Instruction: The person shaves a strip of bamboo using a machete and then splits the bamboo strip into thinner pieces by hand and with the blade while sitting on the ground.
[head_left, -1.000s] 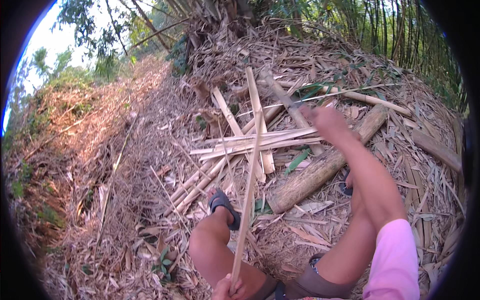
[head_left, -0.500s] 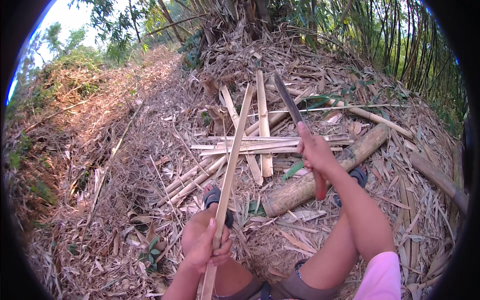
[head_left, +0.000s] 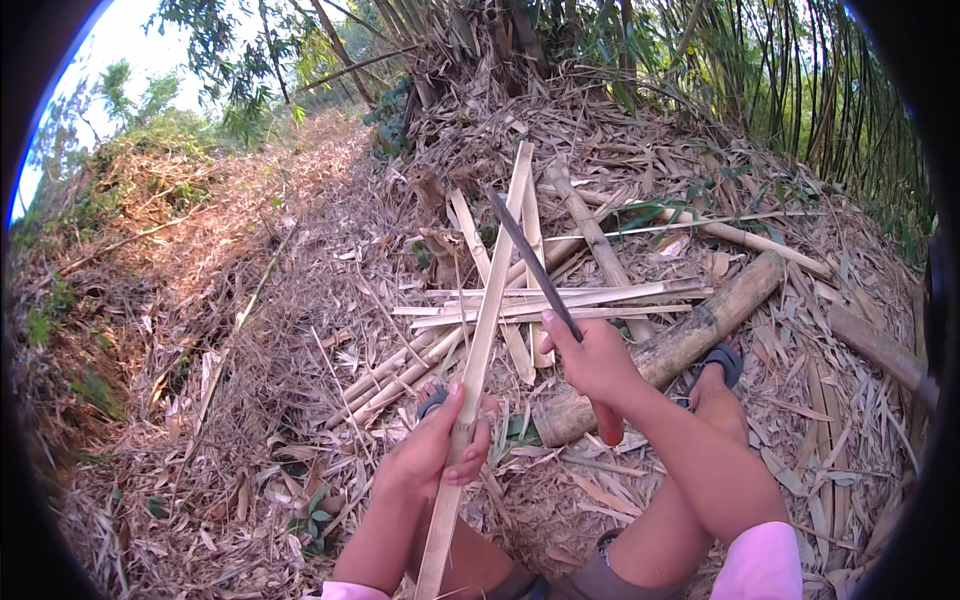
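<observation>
A long, pale split-bamboo strip [head_left: 491,297] slants upward from my lap, and my left hand [head_left: 432,445] is closed around its lower part. My right hand [head_left: 600,368] grips a machete [head_left: 535,265] by its reddish-orange handle, part of which shows below the fist. The dark blade points up and to the left, its tip near the strip's right edge; whether they touch I cannot tell. Beyond both hands, several split bamboo strips [head_left: 580,298] lie crossed over one another on the ground.
A thick bamboo log [head_left: 660,355] lies slantwise by my right foot. Thinner bamboo poles [head_left: 745,235] rest behind it, and another thick piece [head_left: 875,350] is at the far right. Dry leaves cover the sloping ground. A bamboo clump [head_left: 500,50] rises behind.
My right hand has brought the machete down and left, closer to the held strip. My left hand and the strip have shifted up and to the right.
</observation>
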